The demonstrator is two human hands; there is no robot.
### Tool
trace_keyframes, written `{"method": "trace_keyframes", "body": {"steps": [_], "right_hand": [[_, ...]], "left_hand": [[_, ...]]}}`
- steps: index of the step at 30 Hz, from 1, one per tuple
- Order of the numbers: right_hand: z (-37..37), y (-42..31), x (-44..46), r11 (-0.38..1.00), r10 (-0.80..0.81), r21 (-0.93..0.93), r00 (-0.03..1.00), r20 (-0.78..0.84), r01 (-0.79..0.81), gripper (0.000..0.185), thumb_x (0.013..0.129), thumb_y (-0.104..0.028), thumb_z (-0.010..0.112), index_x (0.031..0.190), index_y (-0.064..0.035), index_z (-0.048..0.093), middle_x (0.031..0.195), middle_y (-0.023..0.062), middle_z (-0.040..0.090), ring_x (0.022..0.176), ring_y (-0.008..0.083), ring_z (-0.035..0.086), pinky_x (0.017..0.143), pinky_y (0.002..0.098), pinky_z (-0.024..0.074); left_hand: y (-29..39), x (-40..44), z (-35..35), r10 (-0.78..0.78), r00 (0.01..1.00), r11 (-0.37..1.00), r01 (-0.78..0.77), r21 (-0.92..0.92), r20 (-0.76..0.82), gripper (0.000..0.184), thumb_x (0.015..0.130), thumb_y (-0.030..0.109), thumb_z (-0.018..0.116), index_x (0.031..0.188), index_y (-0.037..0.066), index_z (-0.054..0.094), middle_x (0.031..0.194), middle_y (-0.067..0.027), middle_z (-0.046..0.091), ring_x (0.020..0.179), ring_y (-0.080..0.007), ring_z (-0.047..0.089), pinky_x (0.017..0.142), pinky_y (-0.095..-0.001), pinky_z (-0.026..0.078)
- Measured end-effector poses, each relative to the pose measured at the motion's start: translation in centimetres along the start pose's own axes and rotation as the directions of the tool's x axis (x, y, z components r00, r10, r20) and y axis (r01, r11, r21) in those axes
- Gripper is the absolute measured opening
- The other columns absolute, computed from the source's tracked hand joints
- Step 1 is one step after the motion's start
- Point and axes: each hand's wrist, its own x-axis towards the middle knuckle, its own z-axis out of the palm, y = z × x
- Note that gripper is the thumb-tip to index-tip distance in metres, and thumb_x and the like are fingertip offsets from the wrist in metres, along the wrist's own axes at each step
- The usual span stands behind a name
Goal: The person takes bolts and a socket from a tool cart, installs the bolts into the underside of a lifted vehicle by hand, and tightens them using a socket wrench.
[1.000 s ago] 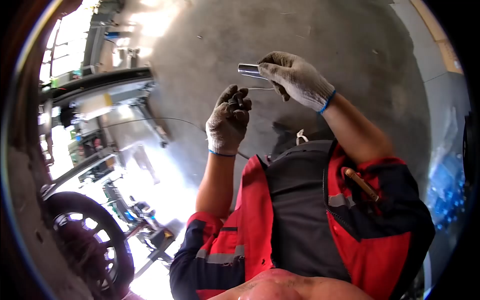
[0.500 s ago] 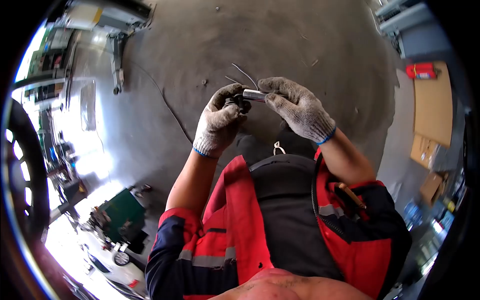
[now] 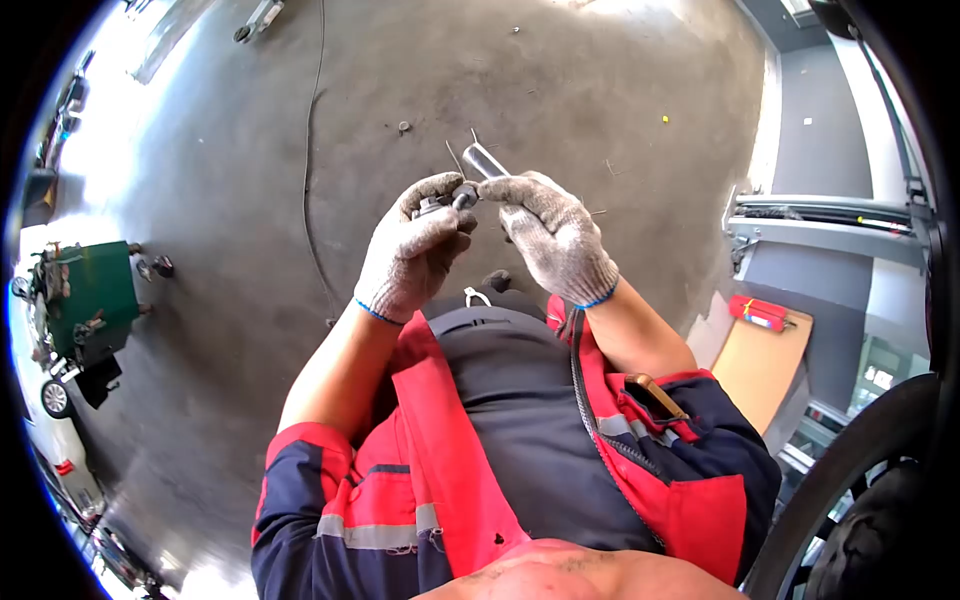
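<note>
My left hand [image 3: 408, 245], in a dirty white knit glove with a blue cuff, is closed around several dark hex-headed bolts [image 3: 465, 195]. Some of their heads stick out between thumb and fingers; the rest are hidden. Close beside it, my right hand [image 3: 552, 232], gloved the same way, grips a shiny chrome socket [image 3: 485, 160]. The socket's far end points up and to the left, past the index finger. The right fingertips are next to one bolt, and I cannot tell whether they touch it.
A thin cable [image 3: 308, 170] runs along the concrete floor at left. A small round metal piece [image 3: 404, 127] lies ahead. At far left stands a green machine [image 3: 95, 290]. On the right are a grey lift arm [image 3: 830, 236], a red object [image 3: 758, 312] on cardboard [image 3: 755, 370], and a tyre [image 3: 850, 490].
The socket has swung from level, with its end at the left hand's bolts, to pointing upward away from them. The view has turned, shifting the surroundings.
</note>
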Motion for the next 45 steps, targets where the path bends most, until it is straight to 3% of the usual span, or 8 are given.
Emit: {"method": "trace_keyframes", "body": {"steps": [13, 23, 32, 34, 36, 39, 43, 45], "right_hand": [[3.8, -7.0, 2.1, 0.799, -0.203, -0.584, 0.978, -0.043, 0.14, 0.021, 0.088, -0.004, 0.074, 0.109, -0.0067, 0.075, 0.09, 0.0122, 0.067, 0.08, 0.0275, 0.068, 0.071, 0.0366, 0.0549], [4.9, -11.2, 1.8, 0.834, -0.301, -0.49, 0.954, -0.016, 0.255, 0.043, 0.093, -0.004, 0.064, 0.135, 0.0006, 0.059, 0.116, 0.0227, 0.069, 0.105, 0.0405, 0.07, 0.089, 0.0431, 0.0568], [4.7, -12.4, 3.5, 0.483, -0.657, -0.788, 0.753, -0.037, 0.382, 0.043, 0.094, -0.008, 0.067, 0.135, 0.001, 0.058, 0.1, 0.0115, 0.069, 0.077, 0.0245, 0.066, 0.068, 0.0355, 0.0536], [4.1, -14.0, 3.3, 0.982, -0.141, -0.152, 0.968, -0.207, 0.111, 0.038, 0.099, -0.011, 0.062, 0.135, 0.0, 0.059, 0.099, 0.0053, 0.068, 0.077, 0.0144, 0.063, 0.067, 0.0288, 0.0519], [3.4, -15.8, 2.7, 0.927, 0.164, 0.35, 0.985, -0.05, -0.136, 0.034, 0.107, -0.018, 0.053, 0.137, -0.002, 0.059, 0.095, -0.0043, 0.064, 0.075, 0.0007, 0.056, 0.065, 0.0192, 0.0475], [2.8, -16.2, 1.5, 0.912, 0.281, 0.308, 0.959, 0.016, -0.273, 0.033, 0.107, -0.02, 0.053, 0.134, -0.0034, 0.06, 0.093, -0.0018, 0.065, 0.076, 0.0025, 0.058, 0.068, 0.0188, 0.0483], [3.0, -15.7, 1.1, 0.895, 0.22, -0.391, 0.975, -0.027, -0.213, 0.025, 0.108, -0.025, 0.053, 0.118, -0.0053, 0.064, 0.084, -0.0005, 0.062, 0.072, 0.0066, 0.058, 0.064, 0.025, 0.0483], [3.1, -16.4, 0.9, 0.935, 0.213, -0.276, 0.975, -0.066, -0.223, 0.027, 0.108, -0.029, 0.053, 0.112, -0.005, 0.064, 0.081, -0.0005, 0.06, 0.066, 0.0086, 0.057, 0.06, 0.0278, 0.0473]], "left_hand": [[5.3, -1.2, 3.1, -0.033, 0.997, 0.965, 0.05, 0.259, -0.069, 0.027, 0.096, 0.025, 0.07, 0.115, 0.007, 0.063, 0.09, -0.0015, 0.067, 0.073, -0.0116, 0.063, 0.057, -0.0241, 0.047], [8.5, 1.2, 4.9, 0.079, 0.994, 0.978, -0.091, -0.19, -0.07, 0.01, 0.099, 0.024, 0.066, 0.095, 0.015, 0.068, 0.078, 0.0021, 0.066, 0.064, -0.0111, 0.06, 0.055, -0.0233, 0.046], [10.1, -0.7, 8.5, 0.125, 0.986, 0.982, -0.107, -0.153, 0.114, 0.013, 0.099, 0.027, 0.066, 0.098, 0.015, 0.07, 0.079, 0.0018, 0.069, 0.067, -0.0114, 0.064, 0.054, -0.0251, 0.046], [10.4, -0.7, 8.8, 0.144, 0.979, 0.983, -0.125, -0.131, 0.145, 0.013, 0.099, 0.027, 0.067, 0.1, 0.015, 0.069, 0.079, 0.0027, 0.068, 0.067, -0.0103, 0.063, 0.053, -0.0245, 0.044], [10.5, -2.0, 10.1, 0.163, 0.979, 0.985, -0.153, -0.086, 0.126, 0.012, 0.099, 0.026, 0.066, 0.104, 0.015, 0.068, 0.078, 0.0038, 0.064, 0.067, -0.0086, 0.062, 0.051, -0.0232, 0.042], [9.7, -2.6, 9.6, 0.196, 0.962, 0.98, -0.188, -0.057, 0.189, 0.011, 0.099, 0.024, 0.066, 0.104, 0.014, 0.067, 0.077, 0.0035, 0.064, 0.068, -0.0083, 0.062, 0.052, -0.0223, 0.042], [8.8, -3.3, 10.1, 0.277, 0.955, 0.961, -0.275, -0.027, 0.109, 0.014, 0.1, 0.027, 0.068, 0.099, 0.013, 0.066, 0.075, 0.0033, 0.062, 0.065, -0.0083, 0.059, 0.053, -0.0216, 0.042], [8.6, -3.8, 11.5, 0.316, 0.948, 0.948, -0.313, -0.063, 0.043, 0.017, 0.1, 0.024, 0.067, 0.093, 0.01, 0.063, 0.072, 0.0018, 0.058, 0.06, -0.0091, 0.054, 0.051, -0.0231, 0.039]]}}
